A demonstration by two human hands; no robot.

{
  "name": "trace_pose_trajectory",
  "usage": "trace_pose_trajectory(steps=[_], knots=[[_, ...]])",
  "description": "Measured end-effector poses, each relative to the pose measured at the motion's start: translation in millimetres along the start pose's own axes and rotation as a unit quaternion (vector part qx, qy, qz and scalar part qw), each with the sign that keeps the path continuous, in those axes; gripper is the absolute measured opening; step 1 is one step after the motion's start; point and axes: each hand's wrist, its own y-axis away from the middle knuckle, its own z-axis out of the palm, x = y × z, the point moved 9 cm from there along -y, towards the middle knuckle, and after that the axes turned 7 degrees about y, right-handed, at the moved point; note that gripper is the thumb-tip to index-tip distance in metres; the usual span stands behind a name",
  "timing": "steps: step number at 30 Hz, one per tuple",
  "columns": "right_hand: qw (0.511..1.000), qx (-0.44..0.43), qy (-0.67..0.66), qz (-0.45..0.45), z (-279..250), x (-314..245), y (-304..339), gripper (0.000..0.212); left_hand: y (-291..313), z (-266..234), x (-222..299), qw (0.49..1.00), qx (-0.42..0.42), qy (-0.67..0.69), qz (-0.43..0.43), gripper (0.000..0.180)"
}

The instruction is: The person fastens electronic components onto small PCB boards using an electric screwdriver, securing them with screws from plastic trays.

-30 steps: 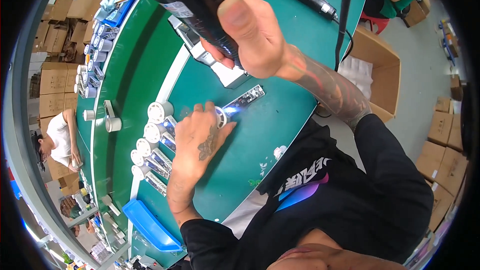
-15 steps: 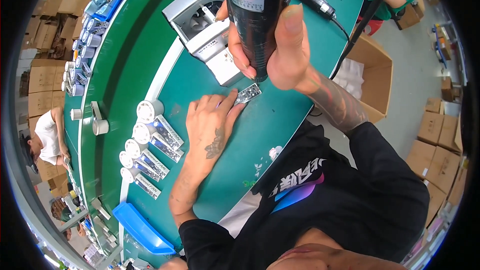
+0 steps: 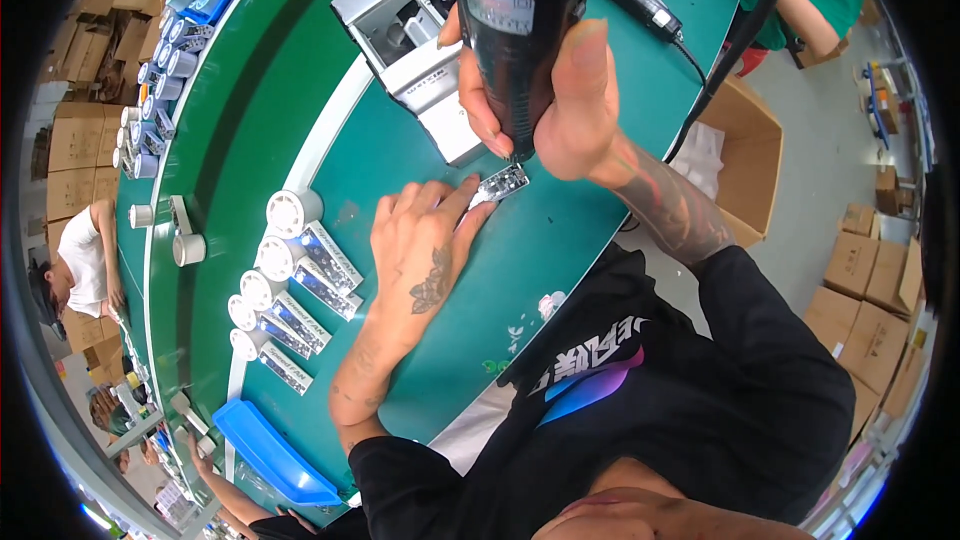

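Note:
My right hand [image 3: 580,110] is wrapped round a thick black electric screwdriver [image 3: 512,50], held upright with its tip down. The tip meets or hovers just over the far end of a small circuit board [image 3: 503,181] in a pale housing; I cannot tell whether it touches. Pressed to the green table, my left hand [image 3: 415,250] pinches the near end of that circuit board between thumb and fingers, hiding part of it. Left of this hand lie several white round fan units [image 3: 292,212] with boards and printed strips on their handles.
A silver screw feeder [image 3: 440,90] stands beyond my hands, with another black screwdriver [image 3: 640,2] to its right. A blue tray [image 3: 275,460] sits at lower left. Past the table's rail runs a green conveyor [image 3: 215,175]. A cardboard box [image 3: 745,155] is at right; co-workers sit nearby.
The view has shifted slightly. A co-worker's arm now reaches in at lower left toward the conveyor. My hands, the screwdriver and the circuit board keep nearly the same places.

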Motion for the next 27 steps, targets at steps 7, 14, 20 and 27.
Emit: trace_pose_trajectory(steps=[7, 14, 20, 27], knots=[[1.0, 0.0, -0.01, 0.011, 0, 6, 5, 0.107, 1, 0, -2, 1.0, 0.002, 0.004, -0.001, 0.03], [1.0, 0.005, -0.009, 0.02, -4, 4, 8, 0.11, 2, 0, -1, 1.0, 0.002, 0.011, -0.002, 0.031], [0.999, 0.02, -0.023, 0.035, -7, 6, 8, 0.111, 2, 1, -3, 1.0, 0.0, 0.006, -0.003, 0.031], [0.996, 0.003, -0.087, -0.002, -6, 17, 12, 0.095, 2, 2, -3, 1.0, 0.004, 0.01, -0.002, 0.03]])
